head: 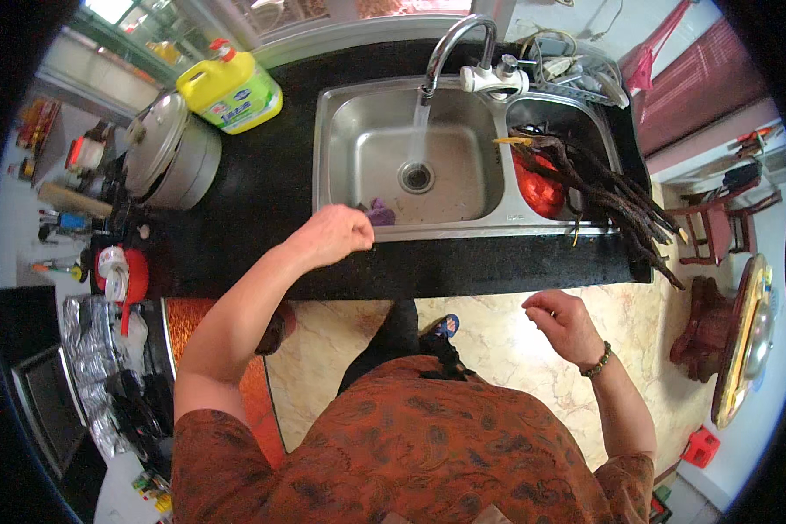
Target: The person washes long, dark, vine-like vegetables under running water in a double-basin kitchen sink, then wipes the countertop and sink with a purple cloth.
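My left hand (337, 236) is over the front left corner of a steel double sink, its fingers curled beside a purple cloth (380, 213) in the large basin (458, 190); whether it touches the cloth or holds anything, I cannot tell. My right hand (563, 322), a beaded bracelet at its wrist, hangs in front of the counter edge with its fingers bent and nothing seen in it. Water runs from the chrome faucet (437, 56) towards the drain (416, 177). Long dark, root-like stalks (602, 183) lie across the small basin, over a red plastic item (542, 190).
On the black counter (262, 170) stand a yellow detergent jug (232, 92) and a lidded metal pot (170, 154) at the left. A wire rack (576, 82) with utensils sits behind the small basin. A red pan (137, 272) lies further left.
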The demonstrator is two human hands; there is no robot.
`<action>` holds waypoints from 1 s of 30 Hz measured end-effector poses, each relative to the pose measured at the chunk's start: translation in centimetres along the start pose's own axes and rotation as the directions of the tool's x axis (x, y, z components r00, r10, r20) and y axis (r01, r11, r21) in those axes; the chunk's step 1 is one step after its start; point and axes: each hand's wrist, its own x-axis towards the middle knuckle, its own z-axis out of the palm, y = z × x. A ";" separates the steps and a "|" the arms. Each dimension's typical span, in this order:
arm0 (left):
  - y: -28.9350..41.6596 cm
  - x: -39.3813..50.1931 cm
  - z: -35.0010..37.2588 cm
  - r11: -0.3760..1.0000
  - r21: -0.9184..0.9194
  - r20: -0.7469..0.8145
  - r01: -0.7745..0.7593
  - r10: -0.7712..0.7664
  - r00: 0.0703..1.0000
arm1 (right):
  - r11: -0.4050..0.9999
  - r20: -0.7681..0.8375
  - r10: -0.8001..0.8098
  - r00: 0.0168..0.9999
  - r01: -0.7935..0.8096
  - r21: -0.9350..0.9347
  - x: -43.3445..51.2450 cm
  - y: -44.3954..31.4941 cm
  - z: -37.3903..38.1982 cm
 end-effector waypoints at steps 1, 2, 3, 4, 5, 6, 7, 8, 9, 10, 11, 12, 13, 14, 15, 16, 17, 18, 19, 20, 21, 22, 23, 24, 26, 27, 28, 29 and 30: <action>-0.9 2.9 -0.1 0.999 0.044 -0.022 -0.019 0.020 1.000 | 0.998 -0.038 -0.061 0.997 0.061 0.005 1.3 0.0 0.1; -2.1 5.8 0.0 0.989 0.144 -0.012 -0.015 0.017 1.000 | 0.994 -0.073 -0.108 0.991 0.108 -0.004 2.5 0.0 0.1; -3.4 8.7 0.4 0.974 0.225 -0.003 -0.029 0.030 1.000 | 0.990 -0.101 -0.139 0.985 0.138 -0.020 3.6 0.1 0.3; -4.9 11.5 1.0 0.951 0.309 0.016 -0.032 0.029 0.999 | 0.990 -0.114 -0.139 0.984 0.139 -0.014 4.8 0.3 0.4; -6.6 14.1 1.9 0.924 0.381 0.053 0.000 -0.021 0.998 | 0.987 -0.139 -0.158 0.978 0.155 -0.038 6.0 0.6 0.5; -8.2 16.3 2.9 0.888 0.457 0.100 0.041 -0.097 0.990 | 0.986 -0.149 -0.161 0.976 0.154 -0.059 7.3 1.0 0.6; -9.9 18.1 4.1 0.849 0.525 0.130 0.062 -0.152 0.980 | 0.985 -0.157 -0.164 0.974 0.151 -0.087 8.5 1.6 0.6; -11.5 19.6 5.5 0.825 0.532 0.124 0.191 -0.299 0.946 | 0.984 -0.192 -0.168 0.967 0.151 -0.096 10.1 2.3 0.7; -12.9 20.7 6.7 0.821 0.543 0.176 0.175 -0.316 0.932 | 0.981 -0.263 -0.185 0.947 0.161 -0.112 11.6 3.1 1.0; -14.0 21.5 8.0 0.817 0.554 0.202 0.159 -0.318 0.926 | 0.976 -0.330 -0.194 0.924 0.146 -0.163 13.5 4.0 1.2; -14.9 22.1 8.7 0.790 0.591 0.224 0.166 -0.358 0.906 | 0.971 -0.396 -0.192 0.898 0.117 -0.207 15.3 4.9 1.3; -15.4 22.5 9.3 0.785 0.609 0.254 0.115 -0.330 0.909 | 0.966 -0.426 -0.200 0.882 0.104 -0.237 16.9 5.9 1.3; -15.8 22.7 9.2 0.807 0.588 0.251 0.062 -0.255 0.934 | 0.966 -0.457 -0.186 0.870 0.077 -0.248 18.5 6.9 1.4; -15.8 22.6 8.8 0.819 0.574 0.280 0.020 -0.218 0.935 | 0.962 -0.483 -0.191 0.854 0.065 -0.266 19.9 7.8 1.6; -15.6 22.5 8.0 0.844 0.535 0.299 -0.043 -0.142 0.944 | 0.959 -0.503 -0.185 0.844 0.043 -0.279 21.2 8.7 1.8; -15.3 22.2 6.7 0.944 0.319 0.254 0.085 -0.172 0.952 | 0.956 -0.521 -0.178 0.835 0.021 -0.292 22.2 9.5 2.0; -14.8 21.9 5.3 0.963 0.234 0.266 0.132 -0.194 0.944 | 0.954 -0.538 -0.173 0.825 0.004 -0.301 23.1 10.2 2.3; -14.3 21.4 3.5 0.976 0.138 0.269 0.167 -0.200 0.942 | 0.957 -0.539 -0.136 0.831 -0.031 -0.290 23.6 10.7 2.5; -13.8 21.0 1.9 0.980 0.065 0.278 0.190 -0.201 0.939 | 0.955 -0.540 -0.120 0.833 -0.052 -0.292 24.0 11.2 2.8; -13.2 20.6 0.6 0.974 -0.064 0.273 0.215 -0.191 0.943 | 0.954 -0.539 -0.111 0.835 -0.063 -0.293 24.3 11.6 3.1; -12.6 20.3 -0.3 0.959 -0.169 0.270 0.227 -0.176 0.947 | 0.953 -0.536 -0.102 0.838 -0.072 -0.295 24.5 12.0 3.3; -12.2 20.2 -0.7 0.938 -0.226 0.250 0.263 -0.205 0.946 | 0.948 -0.546 -0.092 0.833 -0.096 -0.304 24.6 12.2 3.6; -12.0 20.2 -0.8 0.964 -0.158 0.288 0.216 -0.164 0.944 | 0.949 -0.563 -0.082 0.822 -0.107 -0.295 24.6 12.4 3.9; -11.9 20.4 -0.3 0.980 -0.042 0.310 0.194 -0.172 0.935 | 0.951 -0.582 -0.056 0.812 -0.135 -0.280 24.6 12.6 4.3; -12.4 21.1 1.6 0.980 0.172 0.319 0.103 -0.154 0.935 | 0.941 -0.596 -0.046 0.801 -0.165 -0.295 24.8 12.8 4.8; -13.0 21.7 2.8 0.949 0.315 0.374 0.002 -0.126 0.919 | 0.930 -0.594 -0.059 0.802 -0.171 -0.324 24.9 12.9 5.0; -13.7 22.2 4.2 0.871 0.489 0.413 -0.050 -0.181 0.893 | 0.918 -0.593 -0.067 0.802 -0.183 -0.351 24.9 13.0 5.1; -14.5 22.8 5.7 0.776 0.615 0.475 -0.142 -0.220 0.852 | 0.905 -0.587 -0.056 0.808 -0.207 -0.372 24.9 13.0 5.2; -15.6 23.2 6.8 0.754 0.633 0.447 -0.174 -0.173 0.878 | 0.915 -0.592 -0.036 0.805 -0.211 -0.343 25.0 13.1 5.2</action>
